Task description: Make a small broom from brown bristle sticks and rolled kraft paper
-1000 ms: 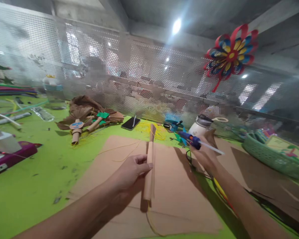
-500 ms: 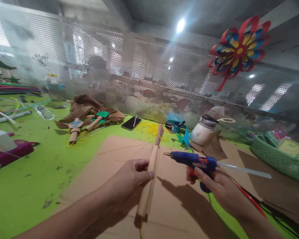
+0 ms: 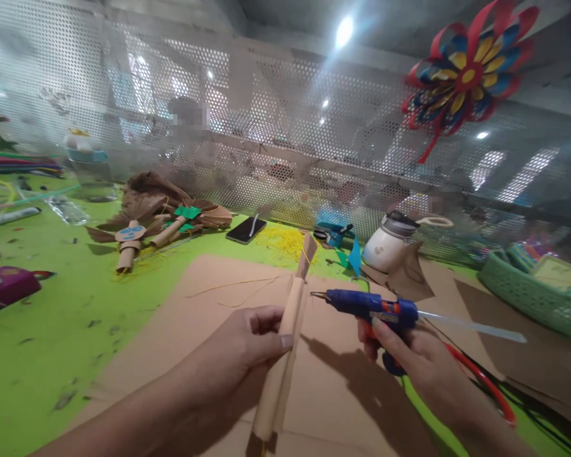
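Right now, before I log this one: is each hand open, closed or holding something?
Left hand: closed, holding the rolled brown paper tube.
Right hand: closed, holding the blue glue gun.

One left hand [image 3: 259, 346], one right hand [image 3: 416, 352], one blue glue gun [image 3: 361, 303], one glue stick [image 3: 473, 327], one rolled paper tube [image 3: 276, 374]. Two paper-tube figures [image 3: 126, 255] [image 3: 170, 233], one phone [image 3: 243, 230], one yellow string tangle [image 3: 283, 243], one lidded white jug [image 3: 384, 249], one green basket [image 3: 518, 293], one hanging flower ornament [image 3: 469, 76].
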